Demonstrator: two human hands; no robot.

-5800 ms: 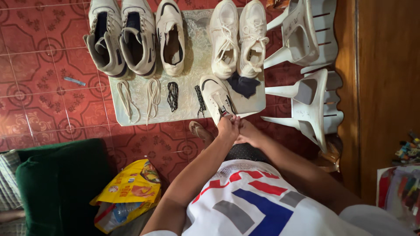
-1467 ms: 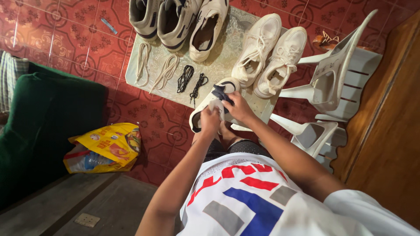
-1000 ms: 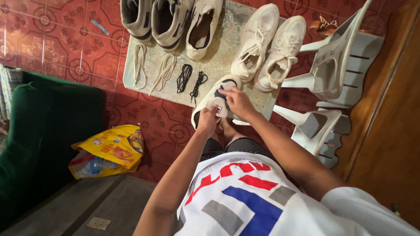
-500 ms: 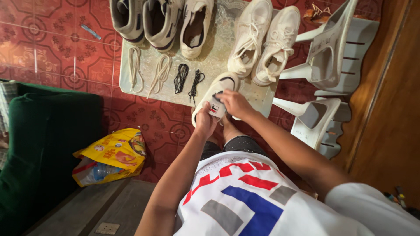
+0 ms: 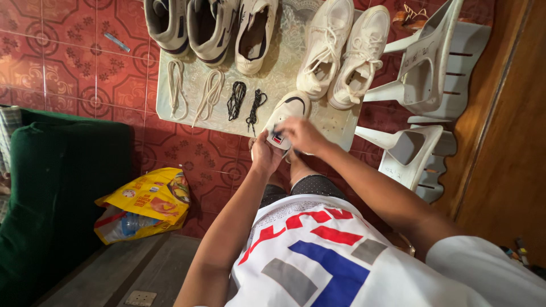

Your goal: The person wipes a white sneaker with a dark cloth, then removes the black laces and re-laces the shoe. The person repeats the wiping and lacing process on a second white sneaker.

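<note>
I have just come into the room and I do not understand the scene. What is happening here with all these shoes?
A person bends over a low mat on the red tiled floor and holds one white sneaker at its near edge. The left hand grips the heel end; the right hand is on the tongue. Whether it holds a cloth cannot be told. Two pale laces and two black laces lie loose on the mat, with five more sneakers lined up beyond them.

Floor tiles [image 5: 74, 62] glossy ceramic — chairs [image 5: 424, 74] smooth plastic — sofa [image 5: 62, 187] plush cloth.
</note>
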